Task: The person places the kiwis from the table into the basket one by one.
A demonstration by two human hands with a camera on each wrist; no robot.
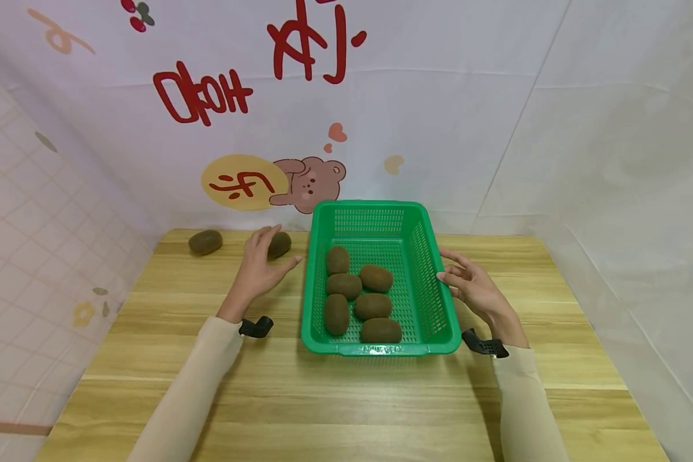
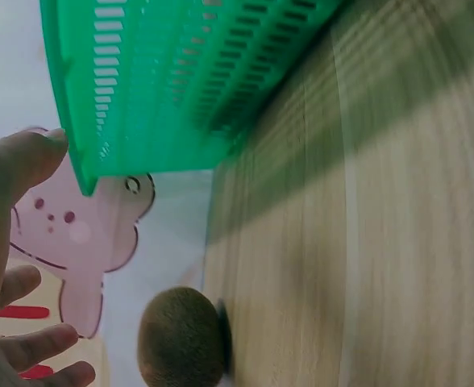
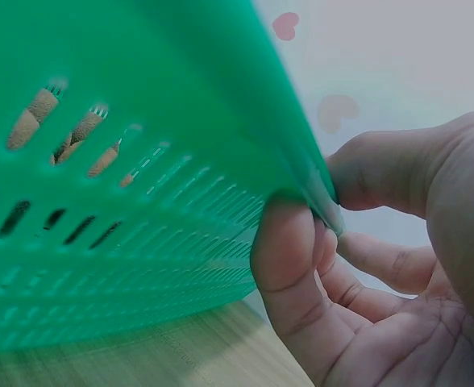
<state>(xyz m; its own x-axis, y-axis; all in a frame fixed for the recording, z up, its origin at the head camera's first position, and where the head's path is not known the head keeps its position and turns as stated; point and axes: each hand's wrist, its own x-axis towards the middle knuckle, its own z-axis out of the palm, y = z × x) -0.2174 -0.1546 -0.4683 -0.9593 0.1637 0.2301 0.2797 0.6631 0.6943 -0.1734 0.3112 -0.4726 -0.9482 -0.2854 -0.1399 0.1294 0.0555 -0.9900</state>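
Observation:
A green plastic basket [image 1: 381,350] with slotted walls holds several brown kiwis [image 1: 375,307], gathered at its left and front. My right hand [image 1: 475,285] pinches the basket's right rim, thumb on one side and fingers curled on the other, as the right wrist view shows. To the left of the basket is my left hand [image 1: 260,269], its fingers spread and nothing held. Its thumb points toward the left rim, a small gap apart in the head view. Partly hidden behind that hand is a loose kiwi [image 1: 280,245], also seen as a kiwi [image 2: 182,339] in the left wrist view.
Another kiwi [image 1: 205,242] lies at the back left of the wooden table [image 1: 346,410]. A white printed cloth [image 1: 439,128] rises directly behind the table's back edge and encloses both sides.

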